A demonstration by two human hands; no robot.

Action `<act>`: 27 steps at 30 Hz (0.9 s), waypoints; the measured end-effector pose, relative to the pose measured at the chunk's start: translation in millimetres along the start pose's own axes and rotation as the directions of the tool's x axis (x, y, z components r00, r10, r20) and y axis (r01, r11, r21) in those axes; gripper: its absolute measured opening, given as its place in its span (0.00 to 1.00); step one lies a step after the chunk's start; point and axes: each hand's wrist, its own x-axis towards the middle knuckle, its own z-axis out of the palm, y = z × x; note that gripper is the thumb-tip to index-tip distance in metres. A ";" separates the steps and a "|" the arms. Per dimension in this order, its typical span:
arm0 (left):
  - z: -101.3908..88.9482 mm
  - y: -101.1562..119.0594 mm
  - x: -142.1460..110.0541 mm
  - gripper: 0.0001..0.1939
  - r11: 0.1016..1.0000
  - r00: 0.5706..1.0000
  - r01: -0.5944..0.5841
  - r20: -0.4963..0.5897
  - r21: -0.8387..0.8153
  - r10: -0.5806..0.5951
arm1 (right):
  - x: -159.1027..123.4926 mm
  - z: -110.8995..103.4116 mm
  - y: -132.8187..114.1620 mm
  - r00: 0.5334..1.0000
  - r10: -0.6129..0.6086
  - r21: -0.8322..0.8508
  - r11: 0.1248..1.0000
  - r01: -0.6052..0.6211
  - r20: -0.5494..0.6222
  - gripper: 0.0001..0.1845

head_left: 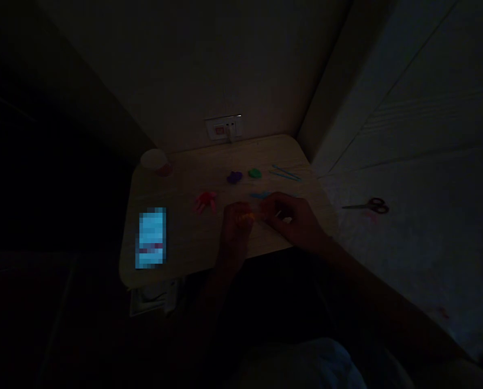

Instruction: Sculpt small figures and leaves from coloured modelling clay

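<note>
In dim light my left hand point(234, 224) is closed around a small orange lump point(245, 217) that looks like modelling clay. My right hand point(288, 216) is beside it, its fingers bent into a pinch close to the lump; what they hold, if anything, is too dark to make out. Just behind my fingers lies a blue strip-like piece point(260, 195) on the small wooden table point(185, 237). Farther back sit a purple lump point(234, 177) and a green lump point(255, 173). A red and pink piece with several finger-like points point(206, 201) lies left of my hands.
A lit phone point(151, 237) lies at the table's left, with a cup point(155, 161) behind it. Thin blue sticks point(286, 173) are at the back right. Scissors point(369, 206) rest on the pale surface to the right. A wall socket point(224, 128) holds a plug.
</note>
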 end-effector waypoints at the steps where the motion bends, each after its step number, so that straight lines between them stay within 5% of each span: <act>1: 0.2 0.0 -0.4 0.14 0.998 0.999 -0.035 -0.010 0.046 0.036 | -0.1 0.4 1.6 0.999 0.034 0.002 0.999 -0.034 -0.006 0.10; 7: 1.2 -0.1 -3.3 0.10 0.963 0.982 -0.186 0.019 0.197 0.186 | 1.6 0.3 10.0 0.992 0.113 0.012 0.993 -0.113 0.051 0.08; 27: 1.5 10.3 -2.1 0.05 0.976 0.988 -0.149 0.071 0.156 0.140 | 3.7 -5.4 5.7 0.995 -0.073 -0.048 0.996 0.076 0.072 0.05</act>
